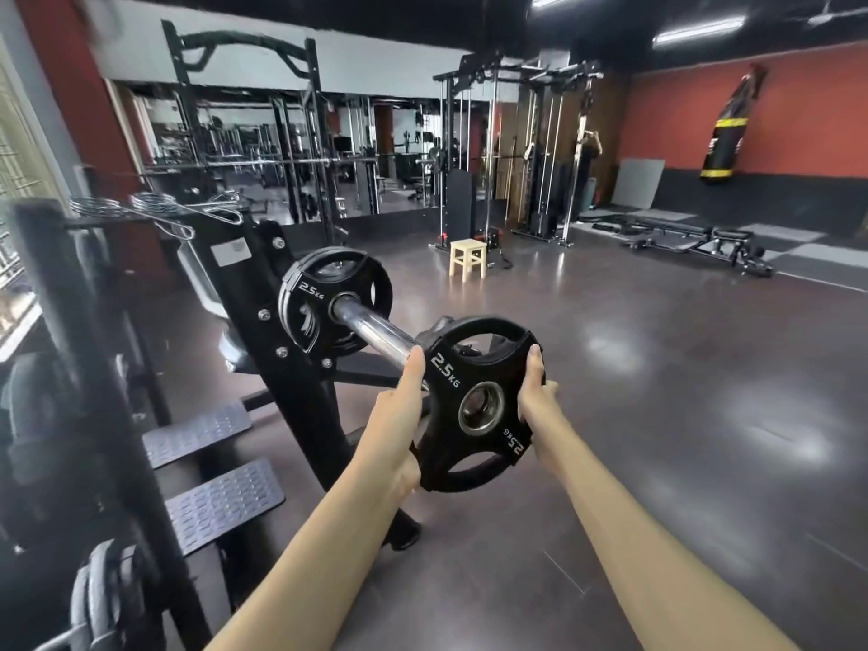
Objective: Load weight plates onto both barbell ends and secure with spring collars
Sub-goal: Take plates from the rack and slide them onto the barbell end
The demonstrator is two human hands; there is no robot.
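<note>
We had the loose 2.5 kg plate clamped rim-to-rim, left hand and right hand gripping opposite edges, lower centre of frame. The barbell sleeve ran up-left from behind it toward the plate already loaded, so we figured its bore needed lining up with that axis.

Single head-worn wide-angle view, facing forward and down, close over the barbell sleeve, gym floor beyond
</note>
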